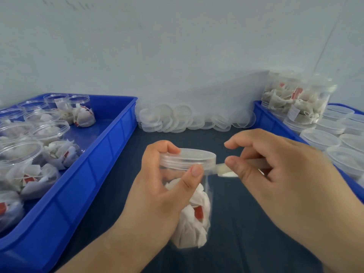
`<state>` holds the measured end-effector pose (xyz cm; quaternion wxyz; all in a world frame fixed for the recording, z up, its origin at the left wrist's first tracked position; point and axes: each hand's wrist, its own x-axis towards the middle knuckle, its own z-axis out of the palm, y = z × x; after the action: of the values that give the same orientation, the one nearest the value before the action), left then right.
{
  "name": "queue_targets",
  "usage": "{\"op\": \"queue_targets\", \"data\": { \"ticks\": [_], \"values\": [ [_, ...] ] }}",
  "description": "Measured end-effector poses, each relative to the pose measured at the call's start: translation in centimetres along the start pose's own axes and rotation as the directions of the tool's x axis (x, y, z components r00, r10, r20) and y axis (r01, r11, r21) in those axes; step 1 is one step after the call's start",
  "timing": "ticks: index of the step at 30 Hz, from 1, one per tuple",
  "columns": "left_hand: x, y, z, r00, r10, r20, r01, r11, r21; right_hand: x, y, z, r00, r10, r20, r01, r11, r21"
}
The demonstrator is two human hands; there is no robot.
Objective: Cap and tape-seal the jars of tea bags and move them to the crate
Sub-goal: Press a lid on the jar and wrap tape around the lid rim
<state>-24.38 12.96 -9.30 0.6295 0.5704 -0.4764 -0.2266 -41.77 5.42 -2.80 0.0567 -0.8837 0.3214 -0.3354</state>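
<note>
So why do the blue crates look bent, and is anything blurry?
Head view: the wide-angle lens bows the left crate and right crate outward; the light is soft and even, with only faint sheen on the lid; the stacked jars far right are smeared, while the held jar looks fairly sharp.

Gripping jar (205,186) with left hand (157,190), thumb pressed at front; pinching tape (222,168) with right hand (285,174), thumb against forefinger, wrist raised.
</note>
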Motion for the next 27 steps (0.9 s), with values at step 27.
{"op": "queue_targets", "data": {
  "ticks": [27],
  "values": [
    [-0.1, -0.2, 0.1, 0.997, 0.061, 0.050, -0.056, 0.994, -0.097, 0.3, 2.5, 1.0, 0.965, 0.217, 0.149, -0.255, 0.913, 0.318]
  ]
}}
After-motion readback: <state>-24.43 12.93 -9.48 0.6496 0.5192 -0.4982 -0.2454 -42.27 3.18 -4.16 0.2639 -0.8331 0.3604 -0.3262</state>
